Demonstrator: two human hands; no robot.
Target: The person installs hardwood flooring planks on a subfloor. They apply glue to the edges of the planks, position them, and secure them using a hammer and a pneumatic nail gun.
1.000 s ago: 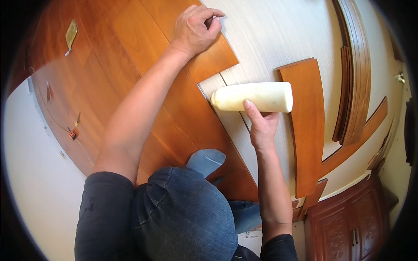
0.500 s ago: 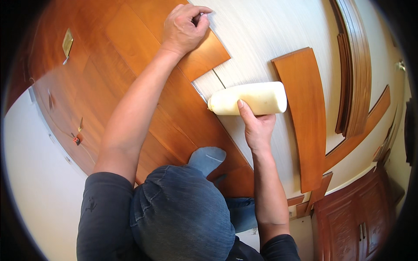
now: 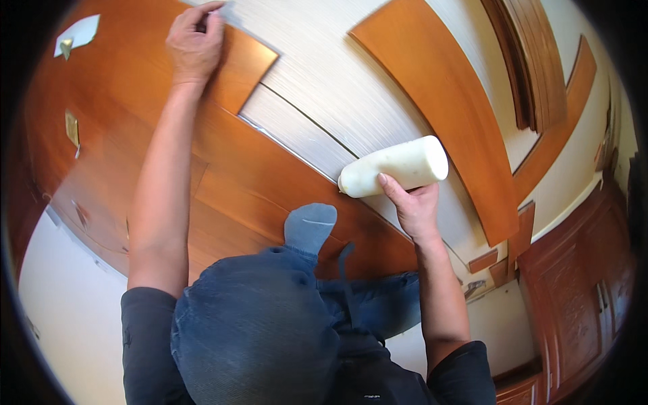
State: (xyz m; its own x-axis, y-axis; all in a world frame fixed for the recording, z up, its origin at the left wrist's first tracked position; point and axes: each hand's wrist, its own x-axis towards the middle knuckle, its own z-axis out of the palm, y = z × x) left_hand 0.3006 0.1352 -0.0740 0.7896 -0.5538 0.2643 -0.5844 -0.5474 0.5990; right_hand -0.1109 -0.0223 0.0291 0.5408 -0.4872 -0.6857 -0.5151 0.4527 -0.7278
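Head view shows the right hand (image 3: 415,206) wrapped round a white bottle (image 3: 395,165), thumb along its near side and fingers underneath, the narrow tip aimed down-left at the long edge of the laid planks (image 3: 263,165). Whether the tip touches that edge, and whether anything is flowing, cannot be told. Farther out, the left hand (image 3: 194,44) sits over the end plank (image 3: 246,64), its fingers loosely curled and thumb near forefinger; whether it pinches anything small is unclear. Beyond the edge lies a pale ridged underlay (image 3: 317,61), with a loose plank (image 3: 439,88) resting near the bottle's base. Judging by the tip's place, the step in hand appears to be running adhesive along the exposed edge. What follows probably calls for an even squeeze and a steady pass along that line, the tip kept low and clear of the planks' finished faces.
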